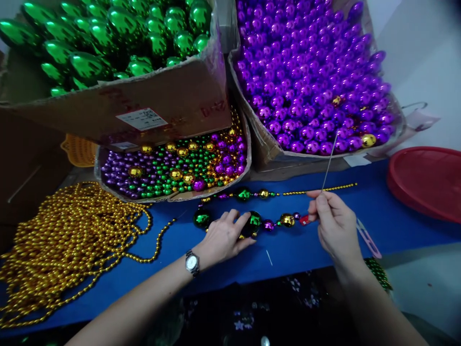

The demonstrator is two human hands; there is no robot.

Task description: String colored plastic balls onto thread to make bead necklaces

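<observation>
A strand of green, gold and purple beads [287,220] lies in a loop on the blue table. My left hand [225,234], with a watch on the wrist, is over its near side; the thumb and index finger are around a large green bead [255,220]. Pinched in my right hand [333,216] is a thin needle-like wire [329,163], which points up and away. A small red tag [304,220] shows beside my right fingers. At the strand's far side, a row of small gold beads [317,190] stretches right, behind my right fingertips.
Boxes of green [90,67], purple [309,86] and mixed beads [173,168] line the back. Gold bead strands [68,245] are heaped at left. A red basin [425,182] and pink-handled snips [369,239] are at right. A short white stick [269,257] lies near the front.
</observation>
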